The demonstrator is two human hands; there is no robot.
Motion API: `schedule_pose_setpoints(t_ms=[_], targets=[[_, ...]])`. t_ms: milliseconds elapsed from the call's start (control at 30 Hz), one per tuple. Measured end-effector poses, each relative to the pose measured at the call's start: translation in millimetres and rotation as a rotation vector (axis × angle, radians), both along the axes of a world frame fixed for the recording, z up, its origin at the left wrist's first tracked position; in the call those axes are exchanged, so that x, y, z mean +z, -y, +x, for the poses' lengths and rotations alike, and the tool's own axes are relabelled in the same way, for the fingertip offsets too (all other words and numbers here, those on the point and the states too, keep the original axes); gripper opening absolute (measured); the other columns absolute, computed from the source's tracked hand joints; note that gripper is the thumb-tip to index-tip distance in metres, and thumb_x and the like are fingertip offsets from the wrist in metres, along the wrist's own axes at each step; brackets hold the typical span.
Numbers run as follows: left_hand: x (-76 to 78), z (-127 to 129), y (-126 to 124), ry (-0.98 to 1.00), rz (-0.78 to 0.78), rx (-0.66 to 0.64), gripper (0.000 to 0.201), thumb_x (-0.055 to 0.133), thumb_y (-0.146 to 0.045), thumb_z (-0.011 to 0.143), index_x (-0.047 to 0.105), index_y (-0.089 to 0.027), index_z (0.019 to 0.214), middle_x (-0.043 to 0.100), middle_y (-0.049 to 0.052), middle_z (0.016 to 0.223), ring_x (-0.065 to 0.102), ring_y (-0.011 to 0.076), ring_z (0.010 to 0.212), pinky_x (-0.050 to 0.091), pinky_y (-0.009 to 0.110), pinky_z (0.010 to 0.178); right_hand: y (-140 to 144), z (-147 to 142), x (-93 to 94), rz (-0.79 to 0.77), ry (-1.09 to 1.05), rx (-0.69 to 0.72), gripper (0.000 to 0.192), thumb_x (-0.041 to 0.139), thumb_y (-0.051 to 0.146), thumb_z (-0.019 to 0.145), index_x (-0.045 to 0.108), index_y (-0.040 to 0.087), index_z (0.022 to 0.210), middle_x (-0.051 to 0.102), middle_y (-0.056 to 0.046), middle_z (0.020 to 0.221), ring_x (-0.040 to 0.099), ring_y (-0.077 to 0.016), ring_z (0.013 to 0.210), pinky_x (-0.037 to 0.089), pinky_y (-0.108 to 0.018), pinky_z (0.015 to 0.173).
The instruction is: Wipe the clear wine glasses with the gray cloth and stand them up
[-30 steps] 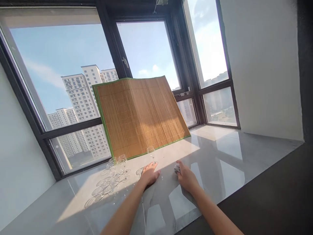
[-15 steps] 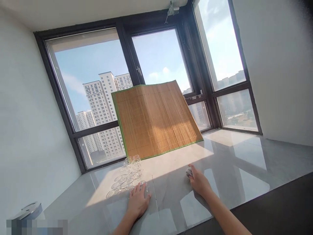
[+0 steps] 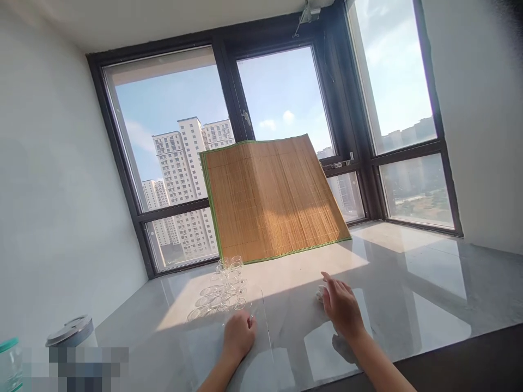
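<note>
My left hand (image 3: 240,333) is closed in a fist over the stone sill, just in front of the glasses. What it holds, if anything, is hidden, though a faint clear edge shows beside the fingers. Several small clear stemmed glasses (image 3: 233,280) stand grouped beyond it, throwing shadows to the left. Further right, my right hand (image 3: 344,307) is above the sill with its index finger raised. A small crumpled white cloth (image 3: 320,294) shows at its thumb side, gripped under the fingers and partly covered by them.
A bamboo mat (image 3: 273,201) with green edging leans upright against the window behind the glasses. At the lower left are a lidded cup (image 3: 71,329) and a clear container with a green rim (image 3: 10,359). The glossy sill (image 3: 286,354) ends at a dark front edge.
My left hand has gone from spread fingers beside the nearest glass to a fist. My right hand has turned and lifted its index finger. The view has shifted, showing more at the left.
</note>
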State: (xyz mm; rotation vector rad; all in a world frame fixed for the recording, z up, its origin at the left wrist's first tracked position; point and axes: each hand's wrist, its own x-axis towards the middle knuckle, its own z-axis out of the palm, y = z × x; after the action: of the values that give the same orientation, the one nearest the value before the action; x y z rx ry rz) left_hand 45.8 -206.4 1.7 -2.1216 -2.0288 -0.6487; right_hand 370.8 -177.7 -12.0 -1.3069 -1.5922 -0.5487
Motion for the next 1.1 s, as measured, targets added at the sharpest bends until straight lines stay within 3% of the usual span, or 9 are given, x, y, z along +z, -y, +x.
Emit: schedule_pose_setpoints(t_ms=[100,233,433,533,600,667,833,933,1100], targets=[[-2.4,-1,-3,-0.006,-0.005,0.011,0.035,0.043,-0.031,0.089,0.062,-0.017,0.063,0.065,0.006,0.07,0.056,0.0161,0.067,0.024,0.029,0.06,1,2,1.1,0.064,0.014,-0.012,0.038,0.036,0.01,0.09,0.044,0.016,0.127,0.066,-0.01,0.097,0.061,-0.0232,0.09,0.045,-0.039,0.087],[-4.2,-2,-5,-0.023,-0.019,0.014,0.037,0.043,-0.03,0.089,0.065,-0.017,0.062,0.067,0.007,0.07,0.057,0.0165,0.067,0.023,0.029,0.059,4,-1,2.0,0.026,0.015,-0.063,0.04,0.038,0.01,0.087,0.044,0.017,0.126,0.064,-0.011,0.102,0.058,-0.0261,0.096,0.045,-0.039,0.083],[-7.7,-5,-12,0.024,-0.013,0.02,0.034,0.045,-0.029,0.087,0.059,-0.018,0.058,0.065,0.005,0.066,0.056,0.0161,0.064,0.024,0.028,0.058,1,-5,-6.9,-0.284,0.081,-0.072,0.056,0.046,0.018,0.083,0.042,0.017,0.138,0.06,-0.013,0.123,0.049,-0.0316,0.117,0.039,-0.046,0.095],[-6.7,-12,-18,0.196,0.025,0.102,0.028,0.044,-0.026,0.086,0.054,-0.019,0.061,0.062,0.004,0.066,0.055,0.0157,0.065,0.028,0.026,0.058,-2,-7,-13.5,-0.457,0.15,-0.078,0.068,0.046,0.019,0.082,0.032,0.022,0.149,0.055,-0.011,0.136,0.039,-0.0362,0.129,0.033,-0.054,0.098],[-5.7,-19,-25,0.361,0.028,0.192,0.021,0.042,-0.027,0.086,0.053,-0.02,0.07,0.06,0.002,0.068,0.055,0.0153,0.065,0.031,0.025,0.057,-3,-7,-15.2,-0.553,0.173,-0.066,0.067,0.041,0.019,0.086,0.026,0.024,0.152,0.053,-0.011,0.138,0.043,-0.0362,0.126,0.035,-0.054,0.094],[-5.5,-27,-32,0.496,0.007,0.267,0.015,0.045,-0.031,0.085,0.055,-0.019,0.085,0.062,0.002,0.075,0.058,0.0155,0.067,0.035,0.025,0.058,-2,-7,-14.3,-0.615,0.179,-0.05,0.064,0.034,0.018,0.09,0.024,0.023,0.153,0.055,-0.013,0.136,0.051,-0.0333,0.117,0.038,-0.049,0.088],[-6.3,-34,-51,0.595,-0.079,0.315,0.048,0.055,-0.041,0.079,0.049,-0.016,0.12,0.066,0.005,0.097,0.065,0.0196,0.082,0.044,0.027,0.066,-1,-4,-9.9,-0.667,0.174,-0.051,0.063,0.028,0.011,0.091,0.022,0.018,0.153,0.065,-0.016,0.116,0.055,-0.0292,0.106,0.038,-0.035,0.074],[-4.5,-31,-60,0.594,-0.125,0.325,0.049,0.056,-0.045,0.079,0.053,-0.017,0.12,0.067,0.007,0.101,0.066,0.0213,0.081,0.045,0.029,0.065,-2,-3,-9.7,-0.67,0.144,-0.034,0.064,0.032,0.01,0.09,0.022,0.017,0.153,0.066,-0.014,0.105,0.055,-0.027,0.104,0.036,-0.03,0.069],[-0.4,-25,-66,0.585,-0.151,0.316,0.029,0.049,-0.042,0.085,0.062,-0.022,0.102,0.069,0.006,0.097,0.066,0.0204,0.075,0.042,0.03,0.062,-5,-3,-9.9,-0.689,0.091,-0.011,0.065,0.032,0.006,0.089,0.023,0.019,0.152,0.064,-0.015,0.107,0.055,-0.0258,0.109,0.033,-0.026,0.064]])
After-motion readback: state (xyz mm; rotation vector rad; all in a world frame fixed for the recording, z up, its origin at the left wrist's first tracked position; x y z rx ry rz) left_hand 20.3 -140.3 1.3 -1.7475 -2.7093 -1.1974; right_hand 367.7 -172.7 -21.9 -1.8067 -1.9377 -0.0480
